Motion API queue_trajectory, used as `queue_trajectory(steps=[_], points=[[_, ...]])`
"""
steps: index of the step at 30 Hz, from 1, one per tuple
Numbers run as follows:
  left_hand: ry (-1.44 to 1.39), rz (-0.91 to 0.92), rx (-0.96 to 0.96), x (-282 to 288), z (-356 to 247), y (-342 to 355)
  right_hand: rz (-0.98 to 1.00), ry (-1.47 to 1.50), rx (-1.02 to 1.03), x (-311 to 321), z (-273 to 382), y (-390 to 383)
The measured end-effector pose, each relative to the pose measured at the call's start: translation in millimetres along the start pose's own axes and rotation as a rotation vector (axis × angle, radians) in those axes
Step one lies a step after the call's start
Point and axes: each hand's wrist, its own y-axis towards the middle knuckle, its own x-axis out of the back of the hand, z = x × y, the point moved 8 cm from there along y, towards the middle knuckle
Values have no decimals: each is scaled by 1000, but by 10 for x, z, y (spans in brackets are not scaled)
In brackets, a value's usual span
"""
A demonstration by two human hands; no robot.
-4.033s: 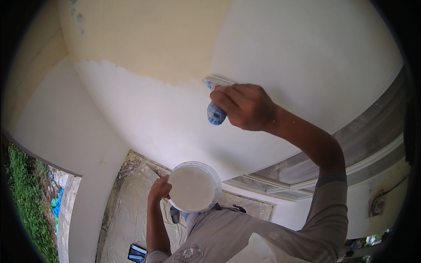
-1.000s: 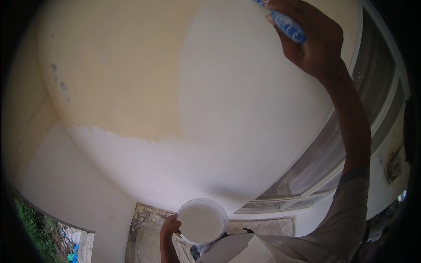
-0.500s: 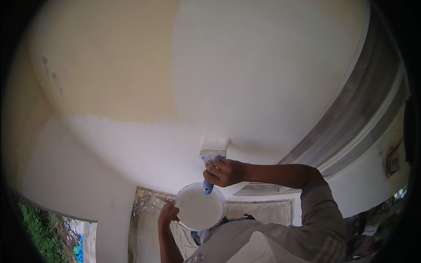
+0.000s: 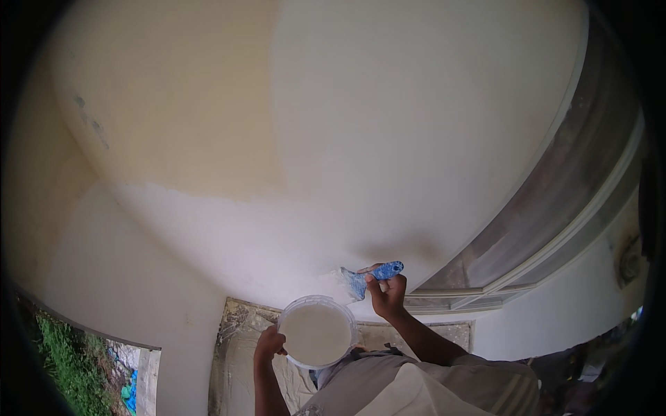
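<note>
My right hand grips a wide paintbrush by its blue, paint-flecked handle. The brush lies nearly sideways, its white-coated bristles pointing left, just above and right of the bucket's rim. Whether the bristles touch the wall cannot be made out. My left hand clasps the left rim of a round plastic bucket, thumb over the edge. Pale off-white paint fills the bucket, which I hold close to my body. In front, the wall is white on the right and low down, with a cream-yellow area at upper left.
A window with a pale frame curves along the right. Below, a paint-stained sheet covers the floor. Green plants and a blue item show through an opening at lower left. Dark smudges mark the left wall corner.
My right hand has moved down and right, swinging the brush from bristles-up on the wall to bristles-left near the bucket. The left hand still holds the bucket in nearly the same place.
</note>
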Motion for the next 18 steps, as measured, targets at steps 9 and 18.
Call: queue_trajectory(steps=[9, 18], points=[[-118, 49, 5, -167, 217, 427, 25, 366, -700, -309, -1016, -856], [-235, 21, -57, -319, 274, 305, 117, 100, -591, -523, -1050, -1312]])
